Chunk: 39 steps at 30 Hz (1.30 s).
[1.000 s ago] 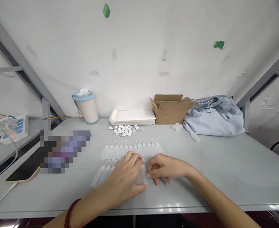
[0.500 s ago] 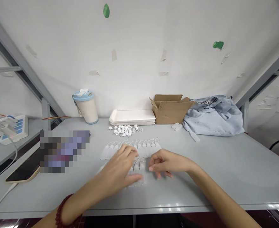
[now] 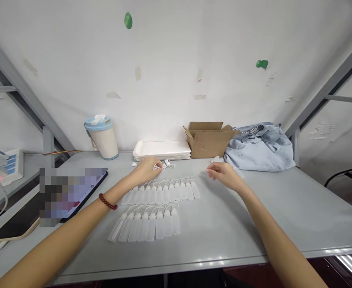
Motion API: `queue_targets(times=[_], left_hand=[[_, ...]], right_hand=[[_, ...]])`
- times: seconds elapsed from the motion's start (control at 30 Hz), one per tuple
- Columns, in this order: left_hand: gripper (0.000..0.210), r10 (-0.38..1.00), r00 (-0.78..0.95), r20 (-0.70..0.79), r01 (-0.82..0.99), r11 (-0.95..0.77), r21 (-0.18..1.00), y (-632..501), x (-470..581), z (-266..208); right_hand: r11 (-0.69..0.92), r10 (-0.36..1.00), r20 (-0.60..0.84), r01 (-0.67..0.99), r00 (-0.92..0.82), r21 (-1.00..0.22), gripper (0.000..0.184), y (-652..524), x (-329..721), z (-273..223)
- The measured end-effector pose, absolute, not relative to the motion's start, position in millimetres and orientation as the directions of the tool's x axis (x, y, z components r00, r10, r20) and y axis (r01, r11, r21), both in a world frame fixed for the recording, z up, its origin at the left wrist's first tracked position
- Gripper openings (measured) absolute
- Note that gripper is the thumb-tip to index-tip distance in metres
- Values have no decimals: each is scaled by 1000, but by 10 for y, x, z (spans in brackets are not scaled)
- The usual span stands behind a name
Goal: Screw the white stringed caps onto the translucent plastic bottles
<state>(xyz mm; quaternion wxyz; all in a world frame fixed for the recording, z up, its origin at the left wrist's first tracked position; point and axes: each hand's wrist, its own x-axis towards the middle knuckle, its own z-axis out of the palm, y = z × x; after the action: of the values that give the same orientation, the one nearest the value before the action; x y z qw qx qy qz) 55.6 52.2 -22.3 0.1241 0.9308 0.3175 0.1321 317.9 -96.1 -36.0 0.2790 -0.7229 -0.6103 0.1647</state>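
My left hand (image 3: 147,170) reaches over a pile of small white caps (image 3: 167,164), its fingers bent together around a white cap; the hand hides most of the pile. My right hand (image 3: 224,175) hovers with loosely bent fingers, nothing visible in them. Just beyond it lie loose translucent bottles (image 3: 217,159), partly hidden. Two rows of small translucent squeeze bottles with white strapped caps lie on the table: a back row (image 3: 166,194) below my left hand and a shorter front row (image 3: 146,228) nearer the table's edge.
Behind the caps lies a stack of white envelopes (image 3: 162,149), beside an open cardboard box (image 3: 209,144). Light blue cloth (image 3: 260,150) is bunched at the right. A lidded cup (image 3: 103,138), a tablet (image 3: 86,196) and a phone (image 3: 17,220) occupy the left; a power strip (image 3: 6,170) sits further left.
Both hands have moved away from the bottle rows: the left back to the caps, the right back and to the right towards the loose bottles. The front row is now uncovered. The view has shifted slightly.
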Motion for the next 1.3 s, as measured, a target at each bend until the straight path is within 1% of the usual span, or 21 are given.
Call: queue_targets(times=[0.1,0.2,0.33,0.47,0.57,0.73,0.97,1.17,1.3], left_hand=[[20,623,761,183,569,-776,273,643,659,-304],[23,617,762,195,576,-784,231,660,733,-348],[23,615,761,205,585,-788,194,611,786,-370],[21,618,760,201,588,-786,192,603,800,-409],[21,629,749,205,590,-776,225,609,788,-418],[20,666,700,258,587,-742,324,594,718,-342],[16,781,532,329,587,-619,521,485,520,-195],[20,840,445,310,547,-529,649,340,309,-223],[21,866,424,266,501,-469,727,246,197,-263]], right_hand=[[-176,919,245,876,310,-450,14,-877,3396,-492],[-229,888,319,920,331,-317,23,-832,3550,-582],[-280,881,338,941,331,-190,35,-839,3634,-638],[-319,881,330,941,338,-112,40,-863,3648,-669],[-336,883,321,939,342,-76,42,-865,3645,-692],[-331,895,305,943,327,-40,44,-843,3620,-730],[-276,910,311,960,275,-41,49,-807,3604,-743],[-219,923,311,974,225,-54,53,-778,3634,-790],[-237,917,314,969,245,-64,58,-762,3668,-834]])
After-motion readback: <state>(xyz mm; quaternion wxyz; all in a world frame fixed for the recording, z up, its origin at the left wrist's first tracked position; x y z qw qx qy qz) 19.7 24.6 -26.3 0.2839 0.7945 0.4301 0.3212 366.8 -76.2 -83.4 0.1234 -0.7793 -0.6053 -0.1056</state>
